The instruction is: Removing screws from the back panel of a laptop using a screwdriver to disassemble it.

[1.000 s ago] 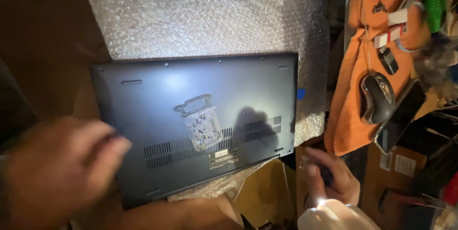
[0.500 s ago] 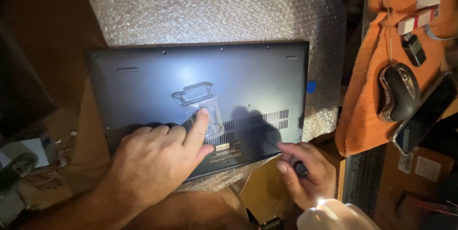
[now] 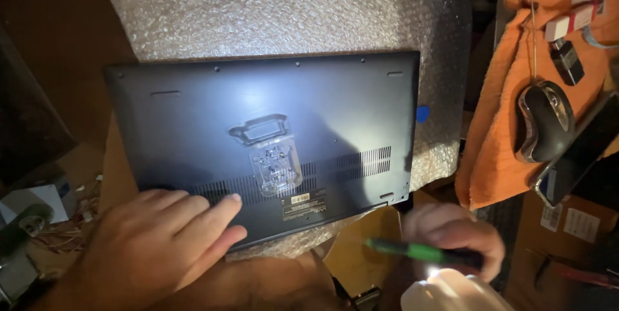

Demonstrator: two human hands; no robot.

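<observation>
A dark laptop (image 3: 271, 111) lies bottom side up on a sheet of bubble wrap (image 3: 290, 8). A small clear plastic box (image 3: 275, 168) with tiny parts rests on its vent grille. My left hand (image 3: 155, 246) lies flat on the laptop's near left edge, fingers together, holding nothing. My right hand (image 3: 451, 237), blurred, is off the laptop's near right corner and grips a green-and-black screwdriver (image 3: 419, 253) that points left.
An orange cloth (image 3: 496, 156) at the right carries a computer mouse (image 3: 543, 121), a phone (image 3: 577, 156) and small gadgets. Cardboard (image 3: 361, 253) lies below the laptop's near edge. A bright light source (image 3: 445, 291) glares at the bottom. Wires and clutter (image 3: 39, 221) sit at the left.
My left hand slid back from the clear box to the laptop's near left edge. My right hand rose and swung the screwdriver out sideways. The view shifted slightly.
</observation>
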